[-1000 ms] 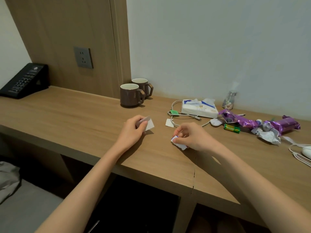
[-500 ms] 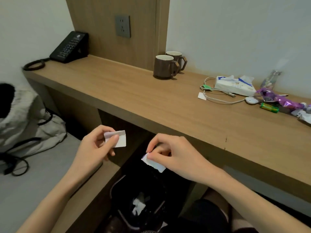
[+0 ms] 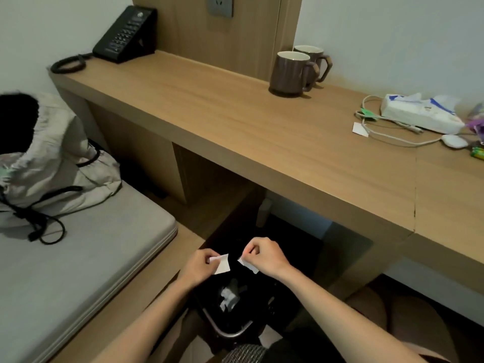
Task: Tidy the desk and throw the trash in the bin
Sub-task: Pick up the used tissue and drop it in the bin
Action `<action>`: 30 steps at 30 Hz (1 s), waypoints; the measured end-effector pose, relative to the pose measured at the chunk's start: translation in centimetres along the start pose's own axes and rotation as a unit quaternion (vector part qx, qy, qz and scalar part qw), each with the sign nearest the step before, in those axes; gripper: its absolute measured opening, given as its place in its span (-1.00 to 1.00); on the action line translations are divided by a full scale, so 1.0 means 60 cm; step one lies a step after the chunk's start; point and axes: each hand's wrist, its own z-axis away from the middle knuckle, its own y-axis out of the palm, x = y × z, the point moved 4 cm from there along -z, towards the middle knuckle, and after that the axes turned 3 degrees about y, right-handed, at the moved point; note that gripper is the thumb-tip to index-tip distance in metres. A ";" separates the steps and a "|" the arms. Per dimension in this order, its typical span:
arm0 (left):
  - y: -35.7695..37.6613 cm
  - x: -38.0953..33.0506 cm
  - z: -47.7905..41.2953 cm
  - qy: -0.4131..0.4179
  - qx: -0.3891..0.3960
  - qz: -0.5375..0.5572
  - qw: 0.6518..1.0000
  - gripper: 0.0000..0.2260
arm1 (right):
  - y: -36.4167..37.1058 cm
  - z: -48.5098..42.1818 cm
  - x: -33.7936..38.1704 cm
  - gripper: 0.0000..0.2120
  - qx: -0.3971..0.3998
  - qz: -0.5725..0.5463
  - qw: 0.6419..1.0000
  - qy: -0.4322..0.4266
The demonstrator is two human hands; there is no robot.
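Down off the surface [image 3: 235, 121] now, and lower than half a second ago. Holding two bits of white paper right over the black bin [image 3: 227, 334] under the surface. Pinching the left scrap [image 3: 222, 263] with the left hand [image 3: 200, 265], fingers curled tight on its corner. Pinching the right scrap [image 3: 248, 265] with the right hand [image 3: 264, 255], fingers clamped on it too. Closer together than before, with the two scraps almost side by side but not touching. Up in the air, not yet dropped. Down inside the bin, some crumpled white trash [image 3: 229, 297] already. Looking down more than before, so more of the bed [image 3: 78, 258] in view on the left, with a pale bag [image 3: 52, 158] on it. Up on the surface, same as before: two brown mugs [image 3: 289, 70], a black phone [image 3: 125, 35], a tissue pack [image 3: 419, 113], a white cable [image 3: 387, 133] and one small scrap [image 3: 359, 129] just beside the cable.
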 end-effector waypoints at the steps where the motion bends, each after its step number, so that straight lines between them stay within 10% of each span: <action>1: 0.013 0.011 -0.014 -0.010 0.014 0.005 1.000 -0.87 | 0.011 -0.011 -0.012 -0.93 0.003 -0.003 1.000 0.021; 10: 0.053 0.011 -0.029 -0.017 0.112 -0.046 0.993 -0.62 | 0.033 -0.045 -0.051 -0.89 0.045 -0.032 0.995 0.087; 20: -0.139 -0.207 0.132 0.200 -0.139 0.036 0.969 -0.73 | -0.134 0.174 0.115 -0.84 0.010 -0.057 0.979 -0.194; 30: -0.245 -0.502 0.187 0.371 -0.175 0.105 0.906 -0.74 | -0.391 0.307 0.151 -0.84 -0.259 -0.028 0.924 -0.281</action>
